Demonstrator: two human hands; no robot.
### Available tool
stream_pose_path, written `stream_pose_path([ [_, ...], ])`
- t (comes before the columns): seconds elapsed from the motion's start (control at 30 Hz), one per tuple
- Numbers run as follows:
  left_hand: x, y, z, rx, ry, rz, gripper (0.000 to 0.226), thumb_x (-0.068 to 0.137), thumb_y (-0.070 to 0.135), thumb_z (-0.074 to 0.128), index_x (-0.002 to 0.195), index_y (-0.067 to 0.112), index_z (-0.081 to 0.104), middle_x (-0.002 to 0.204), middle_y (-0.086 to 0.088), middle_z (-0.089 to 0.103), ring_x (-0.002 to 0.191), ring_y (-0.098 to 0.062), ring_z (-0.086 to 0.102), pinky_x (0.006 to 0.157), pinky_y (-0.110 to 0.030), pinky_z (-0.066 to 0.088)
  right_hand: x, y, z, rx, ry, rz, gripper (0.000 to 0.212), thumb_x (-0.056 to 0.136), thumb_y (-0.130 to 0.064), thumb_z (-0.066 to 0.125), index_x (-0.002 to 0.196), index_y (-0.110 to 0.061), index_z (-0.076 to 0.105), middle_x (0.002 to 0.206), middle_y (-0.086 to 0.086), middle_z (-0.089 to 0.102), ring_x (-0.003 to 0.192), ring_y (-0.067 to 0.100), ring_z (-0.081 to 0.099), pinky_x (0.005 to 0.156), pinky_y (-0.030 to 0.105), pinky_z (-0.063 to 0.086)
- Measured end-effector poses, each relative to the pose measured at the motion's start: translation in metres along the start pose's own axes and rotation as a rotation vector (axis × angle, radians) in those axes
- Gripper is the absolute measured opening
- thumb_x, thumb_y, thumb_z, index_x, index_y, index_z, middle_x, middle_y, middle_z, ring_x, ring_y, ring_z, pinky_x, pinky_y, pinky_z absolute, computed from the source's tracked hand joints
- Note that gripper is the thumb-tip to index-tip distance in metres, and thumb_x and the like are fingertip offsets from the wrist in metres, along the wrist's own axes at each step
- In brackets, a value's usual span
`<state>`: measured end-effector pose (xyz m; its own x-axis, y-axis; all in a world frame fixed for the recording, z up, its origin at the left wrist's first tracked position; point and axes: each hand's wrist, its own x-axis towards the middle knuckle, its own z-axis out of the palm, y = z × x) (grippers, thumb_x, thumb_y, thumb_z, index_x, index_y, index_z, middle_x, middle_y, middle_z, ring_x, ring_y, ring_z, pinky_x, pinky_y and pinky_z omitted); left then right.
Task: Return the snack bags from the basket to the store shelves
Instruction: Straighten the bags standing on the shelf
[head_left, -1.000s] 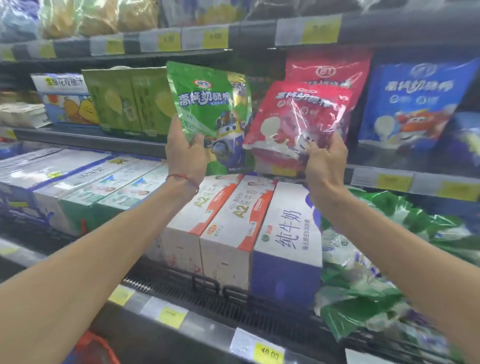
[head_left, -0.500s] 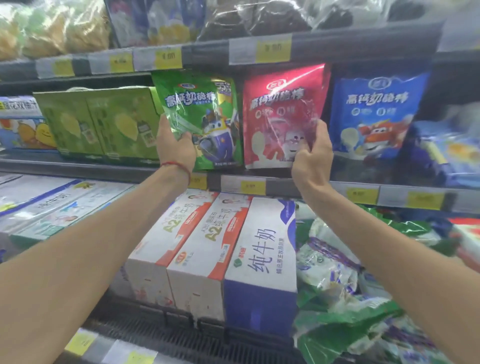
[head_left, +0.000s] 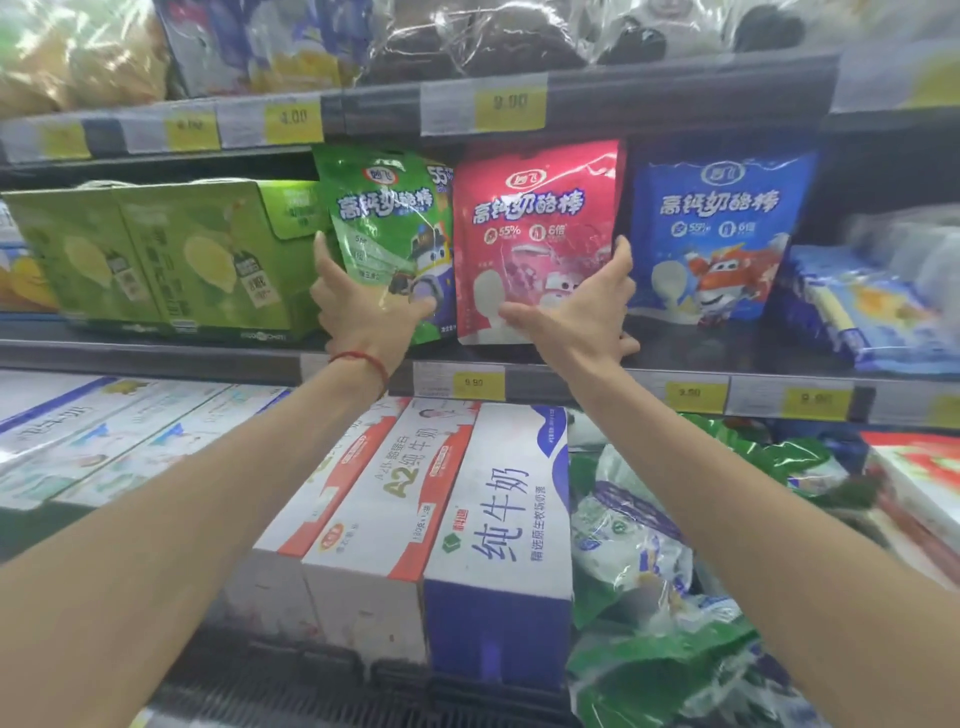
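Middle store shelf (head_left: 156, 358) is where both bags stand now, up from mid-air a second ago: green bag (head_left: 384, 218) beside red bag (head_left: 535, 208), left hand (head_left: 363, 312) and right hand (head_left: 576, 312) still loosely gripping one each, so letting go looks next.

Shelf (head_left: 156, 358) bears green cartons (head_left: 156, 254), green bag (head_left: 384, 218), red bag (head_left: 540, 208), blue bag (head_left: 722, 218).

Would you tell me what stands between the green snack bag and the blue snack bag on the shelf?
The red snack bag, gripped by the right hand, stands between them in the head view.
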<state>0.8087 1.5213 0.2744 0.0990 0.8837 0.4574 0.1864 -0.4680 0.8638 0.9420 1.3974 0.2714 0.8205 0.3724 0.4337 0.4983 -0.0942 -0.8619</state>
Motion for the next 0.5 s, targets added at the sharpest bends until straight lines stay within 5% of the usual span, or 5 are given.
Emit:
stream_pose_path([
  [0.27,0.022,-0.018,0.000,0.329,0.008,-0.035,0.119,0.076,0.042,0.080,0.154,0.034,-0.010,0.141,-0.014,0.030,0.127,-0.034,0.042,0.106,-0.055,0.037,0.020,0.015,-0.016,-0.199,-0.078,-0.009,0.136,0.062,-0.048,0.094,0.156,-0.018,0.000,0.153,0.013,0.036,0.143,0.035,0.036,0.109,0.059,0.031],
  [0.5,0.023,-0.020,0.012,0.437,0.204,0.065,0.111,0.082,0.029,0.077,0.156,0.017,-0.005,0.150,-0.018,0.023,0.132,-0.035,0.034,0.105,-0.047,0.038,0.023,0.016,-0.007,-0.353,-0.051,-0.021,0.136,0.071,-0.057,0.085,0.158,-0.012,-0.009,0.153,0.018,0.027,0.141,0.038,0.031,0.108,0.055,0.034],
])
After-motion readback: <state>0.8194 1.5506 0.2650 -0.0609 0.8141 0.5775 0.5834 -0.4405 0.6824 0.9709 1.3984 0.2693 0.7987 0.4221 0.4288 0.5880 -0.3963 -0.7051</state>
